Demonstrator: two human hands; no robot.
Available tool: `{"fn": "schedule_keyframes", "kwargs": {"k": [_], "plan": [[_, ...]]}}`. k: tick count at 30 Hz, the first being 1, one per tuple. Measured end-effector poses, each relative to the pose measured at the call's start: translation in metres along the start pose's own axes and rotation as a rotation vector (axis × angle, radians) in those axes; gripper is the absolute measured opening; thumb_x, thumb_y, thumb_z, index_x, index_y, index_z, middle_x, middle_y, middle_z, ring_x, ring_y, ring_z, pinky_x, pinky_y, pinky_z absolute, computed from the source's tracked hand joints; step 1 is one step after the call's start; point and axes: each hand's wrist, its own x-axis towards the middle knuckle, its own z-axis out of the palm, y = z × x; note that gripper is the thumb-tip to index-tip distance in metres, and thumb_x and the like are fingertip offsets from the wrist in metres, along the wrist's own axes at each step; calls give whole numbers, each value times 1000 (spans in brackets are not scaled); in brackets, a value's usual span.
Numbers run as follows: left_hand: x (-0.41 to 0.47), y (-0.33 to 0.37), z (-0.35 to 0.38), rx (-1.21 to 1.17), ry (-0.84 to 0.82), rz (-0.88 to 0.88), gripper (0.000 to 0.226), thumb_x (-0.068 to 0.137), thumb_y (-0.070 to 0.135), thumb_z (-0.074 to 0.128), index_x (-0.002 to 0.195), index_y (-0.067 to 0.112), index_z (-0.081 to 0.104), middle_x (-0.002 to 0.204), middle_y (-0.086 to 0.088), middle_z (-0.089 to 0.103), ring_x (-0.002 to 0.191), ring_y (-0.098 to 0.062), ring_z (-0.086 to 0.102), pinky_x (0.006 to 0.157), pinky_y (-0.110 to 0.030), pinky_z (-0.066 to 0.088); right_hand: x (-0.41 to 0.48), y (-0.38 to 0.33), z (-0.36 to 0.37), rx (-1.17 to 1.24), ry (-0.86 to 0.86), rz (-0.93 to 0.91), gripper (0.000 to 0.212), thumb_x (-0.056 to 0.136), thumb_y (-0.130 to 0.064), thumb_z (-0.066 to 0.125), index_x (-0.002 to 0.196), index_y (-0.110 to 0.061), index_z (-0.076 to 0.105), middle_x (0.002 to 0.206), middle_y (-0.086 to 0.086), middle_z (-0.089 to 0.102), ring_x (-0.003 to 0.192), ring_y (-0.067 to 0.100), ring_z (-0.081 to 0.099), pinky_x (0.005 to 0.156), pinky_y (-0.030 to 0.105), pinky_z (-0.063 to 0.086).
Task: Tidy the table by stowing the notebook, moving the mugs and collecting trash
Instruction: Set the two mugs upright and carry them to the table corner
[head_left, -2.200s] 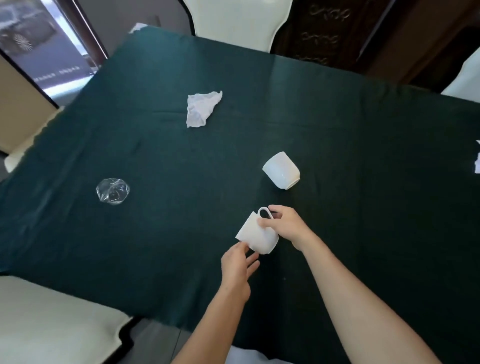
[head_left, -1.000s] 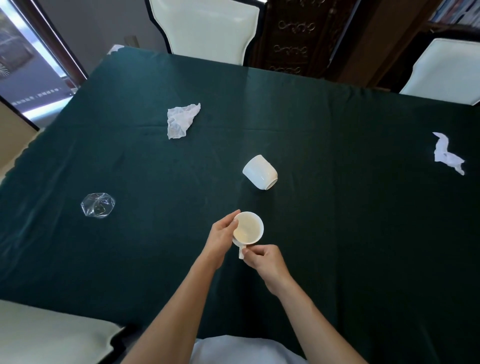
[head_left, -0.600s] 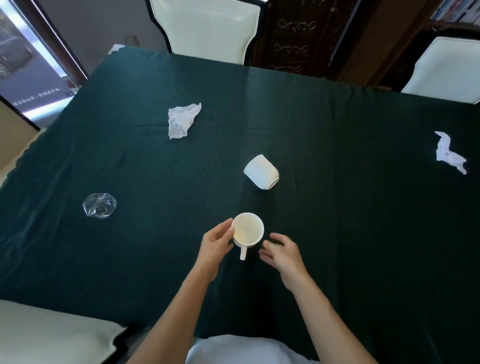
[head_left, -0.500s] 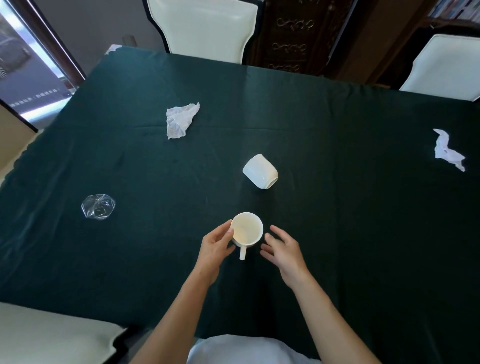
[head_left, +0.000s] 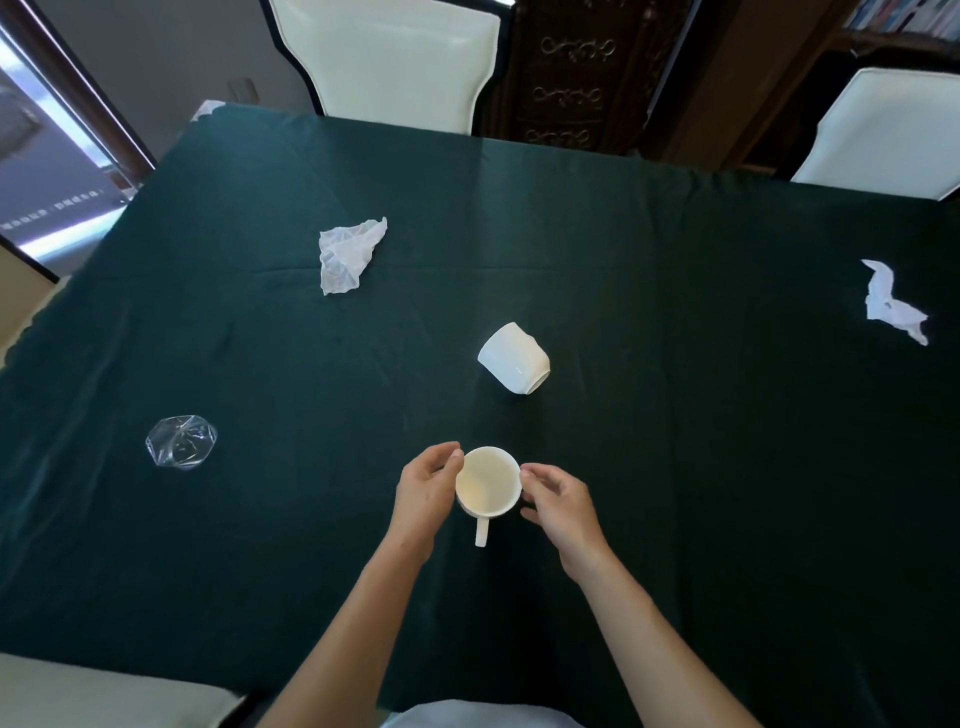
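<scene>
The mug (head_left: 488, 480) stood upright on the surface (head_left: 675, 467) between my hands, handle toward me. My left hand (head_left: 423, 486) touched its rim with curled fingers; my right hand (head_left: 558, 499) was open against the other side, seemingly to steady it. Beyond my hands a second mug (head_left: 513, 365) lay tipped on its side. Farther out lay the trash: a crumpled tissue (head_left: 349, 254), clear plastic wrap (head_left: 181, 441) to my left, and another tissue (head_left: 891, 307) far right. I saw no notebook.

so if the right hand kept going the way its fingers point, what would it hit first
The right hand points left, toward the upright white ceramic mug between both hands. Its fingertips already sit at the rim, so the mug comes first; actual contact is unclear.
</scene>
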Motion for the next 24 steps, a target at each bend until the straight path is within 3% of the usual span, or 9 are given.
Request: {"fn": "schedule_keyframes", "kwargs": {"k": [4,7,10,14,17,18,21,24], "plan": [[26,35,13,76,12,34,38,103,29,59,138,16,65,133,2,68,120,-16,63,106,-39,52,34,-27,-4,-134,43,-65,18,95,-31,67,112,-29,72,108,-11,73,105,10,68,99,43,58],[52,62,24,29,-10,-12,48,102,30,61,146,12,57,137,-2,65,124,-20,62,101,-36,53,64,-61,-10,-242,71,-116,22,92,-35,66,112,-31,71,106,-11,72,105,13,69,98,46,57],[79,85,34,-81,-19,-118,51,102,29,62,147,7,52,126,-3,62,115,-20,62,99,-37,54,92,-99,-14,-288,111,-138,19,92,-34,62,109,-31,70,110,-6,73,107,18,68,97,42,57],[107,96,44,-128,-7,-252,35,101,32,64,130,11,61,106,0,60,110,-23,62,96,-38,57,122,-134,-15,-411,101,-153,28,95,-34,59,117,-23,71,111,-5,69,114,19,62,92,31,48],[117,96,51,-128,-10,-317,18,102,34,62,99,16,60,107,-2,56,106,-24,60,93,-37,57,135,-143,-10,-538,51,-195,32,94,-38,60,109,-13,74,117,3,76,113,24,66,96,39,53],[120,94,53,-133,-11,-326,19,103,34,61,99,15,59,109,-3,55,108,-24,60,92,-37,57,137,-144,-8,-561,30,-204,36,94,-40,61,114,-14,74,121,2,75,115,25,65,98,39,52],[123,91,59,-161,-54,-334,37,105,36,57,133,11,57,124,-4,58,121,-28,61,97,-38,56,142,-145,-3,-607,-28,-194,50,92,-44,64,137,-24,63,134,-2,68,124,22,60,102,36,48],[121,90,63,-152,-142,-328,44,106,37,52,143,13,56,141,-5,59,129,-30,59,109,-43,52,145,-139,-1,-600,-55,-151,66,84,-49,71,144,-30,52,139,-3,61,127,22,56,102,39,49]]}}
